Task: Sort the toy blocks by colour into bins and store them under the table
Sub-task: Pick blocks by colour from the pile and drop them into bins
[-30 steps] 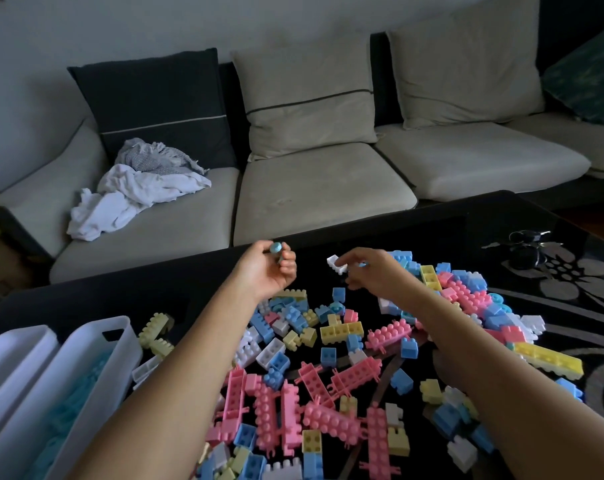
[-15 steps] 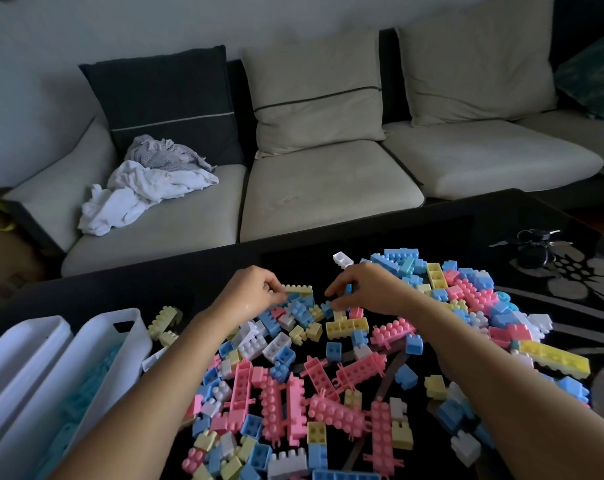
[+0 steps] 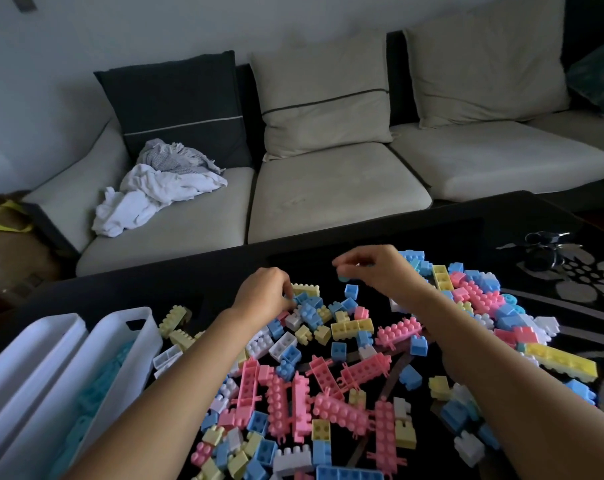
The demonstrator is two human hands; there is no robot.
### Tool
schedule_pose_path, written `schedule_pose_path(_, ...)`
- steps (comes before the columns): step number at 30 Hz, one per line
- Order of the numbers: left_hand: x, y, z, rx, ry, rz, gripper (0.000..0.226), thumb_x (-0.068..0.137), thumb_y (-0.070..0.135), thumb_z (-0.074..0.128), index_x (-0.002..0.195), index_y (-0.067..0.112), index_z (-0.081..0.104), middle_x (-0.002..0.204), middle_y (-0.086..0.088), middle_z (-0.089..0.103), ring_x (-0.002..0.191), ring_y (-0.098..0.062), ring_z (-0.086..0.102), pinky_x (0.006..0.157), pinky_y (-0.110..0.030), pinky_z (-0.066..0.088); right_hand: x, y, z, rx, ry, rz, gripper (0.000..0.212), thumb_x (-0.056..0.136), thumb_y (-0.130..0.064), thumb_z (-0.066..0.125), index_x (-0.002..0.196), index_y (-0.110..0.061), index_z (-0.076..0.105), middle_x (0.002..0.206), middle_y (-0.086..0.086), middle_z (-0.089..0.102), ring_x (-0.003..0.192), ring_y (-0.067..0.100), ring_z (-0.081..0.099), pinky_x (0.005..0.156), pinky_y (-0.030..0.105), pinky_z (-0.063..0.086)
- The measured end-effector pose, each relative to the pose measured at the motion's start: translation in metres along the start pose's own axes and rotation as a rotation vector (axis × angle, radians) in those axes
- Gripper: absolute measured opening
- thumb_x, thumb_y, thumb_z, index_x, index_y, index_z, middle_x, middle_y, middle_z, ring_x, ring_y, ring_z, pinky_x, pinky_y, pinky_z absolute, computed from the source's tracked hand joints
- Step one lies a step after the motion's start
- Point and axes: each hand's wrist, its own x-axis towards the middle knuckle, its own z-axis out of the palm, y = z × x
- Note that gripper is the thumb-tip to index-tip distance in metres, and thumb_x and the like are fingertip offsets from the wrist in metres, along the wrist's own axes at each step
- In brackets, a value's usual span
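A pile of pink, blue, yellow and white toy blocks (image 3: 345, 386) covers the black table (image 3: 196, 289). My left hand (image 3: 264, 296) reaches down at the pile's far left edge, its curled fingertips on a blue block (image 3: 297, 300). My right hand (image 3: 380, 271) hovers just above the pile's far side and pinches a small teal block (image 3: 343, 278) between thumb and fingers. Two white bins stand at the left. The nearer bin (image 3: 134, 329) has teal-blue blocks in it, and the inside of the other bin (image 3: 34, 344) is not visible.
A bunch of keys (image 3: 542, 251) lies on the table's far right, on a flower pattern. Beyond the table stands a beige sofa (image 3: 335, 188) with cushions and a heap of clothes (image 3: 155, 192). A bag (image 3: 6, 230) sits on the floor at the left.
My left hand came down from the air to the far left edge of the pile. My right hand dipped into the blocks and rose again with a teal block.
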Motion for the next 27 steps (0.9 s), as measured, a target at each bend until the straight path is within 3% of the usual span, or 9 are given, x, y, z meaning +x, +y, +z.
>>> schedule_pose_path(2, -0.001, 0.000, 0.002, 0.014, 0.016, 0.013, 0.009, 0.082, 0.020, 0.071, 0.089, 0.016, 0.067, 0.091, 0.002, 0.065, 0.073, -0.008, 0.059, 0.067, -0.024, 0.050, 0.001, 0.001, -0.005, 0.339, -0.028, 0.130, 0.012, 0.086, -0.021, 0.064, 0.097, -0.021, 0.070, 0.083, -0.004, 0.065, 0.069, 0.007, 0.053, 0.063, 0.015, 0.046)
schedule_pose_path(4, -0.003, 0.000, 0.003, 0.034, 0.040, 0.021, 0.009, 0.082, 0.020, 0.071, 0.089, 0.016, 0.065, 0.096, 0.001, 0.063, 0.075, -0.009, 0.056, 0.067, -0.023, 0.047, 0.002, 0.004, -0.009, 0.529, -0.056, 0.205, 0.013, 0.087, -0.020, 0.063, 0.097, -0.016, 0.070, 0.084, 0.001, 0.063, 0.073, 0.013, 0.048, 0.070, 0.022, 0.045)
schedule_pose_path(10, -0.002, 0.005, 0.002, 0.128, 0.061, -0.015, 0.023, 0.082, 0.029, 0.071, 0.096, 0.012, 0.065, 0.102, -0.003, 0.058, 0.089, -0.018, 0.060, 0.070, -0.025, 0.045, -0.001, 0.002, -0.004, 0.454, -0.074, 0.247, 0.012, 0.089, -0.020, 0.062, 0.097, -0.015, 0.069, 0.078, -0.001, 0.058, 0.066, 0.008, 0.045, 0.062, 0.018, 0.042)
schedule_pose_path(17, -0.003, 0.010, 0.005, 0.226, 0.127, 0.087, 0.025, 0.089, 0.028, 0.063, 0.104, 0.009, 0.066, 0.103, -0.006, 0.060, 0.087, -0.019, 0.062, 0.072, -0.026, 0.049, -0.001, 0.003, -0.003, 0.473, -0.090, 0.296, 0.015, 0.089, -0.017, 0.061, 0.100, -0.009, 0.068, 0.075, -0.002, 0.057, 0.064, 0.007, 0.046, 0.057, 0.016, 0.043)
schedule_pose_path(21, -0.013, 0.010, 0.003, 0.142, 0.154, 0.082, 0.025, 0.089, 0.031, 0.063, 0.103, 0.011, 0.068, 0.097, -0.001, 0.059, 0.083, -0.016, 0.061, 0.068, -0.024, 0.046, 0.000, 0.001, -0.006, 0.630, -0.123, 0.327, 0.018, 0.092, -0.018, 0.058, 0.107, -0.010, 0.065, 0.083, 0.001, 0.056, 0.066, 0.007, 0.047, 0.052, 0.013, 0.044)
schedule_pose_path(25, -0.031, 0.011, -0.008, -0.073, 0.206, 0.016, 0.018, 0.084, 0.030, 0.070, 0.091, 0.013, 0.070, 0.077, 0.013, 0.049, 0.064, -0.002, 0.051, 0.056, -0.010, 0.032, -0.002, -0.002, -0.007, 0.761, -0.118, 0.338, 0.025, 0.094, -0.013, 0.052, 0.116, -0.010, 0.062, 0.088, 0.001, 0.057, 0.070, 0.008, 0.048, 0.050, 0.012, 0.045)
schedule_pose_path(27, -0.042, 0.011, -0.013, -0.132, 0.169, 0.011, 0.017, 0.082, 0.029, 0.071, 0.090, 0.013, 0.071, 0.077, 0.013, 0.053, 0.061, 0.002, 0.050, 0.058, -0.007, 0.034, -0.003, -0.006, -0.005, 0.756, -0.123, 0.348, 0.025, 0.095, -0.013, 0.051, 0.117, -0.010, 0.062, 0.088, 0.001, 0.056, 0.070, 0.009, 0.049, 0.051, 0.012, 0.046)
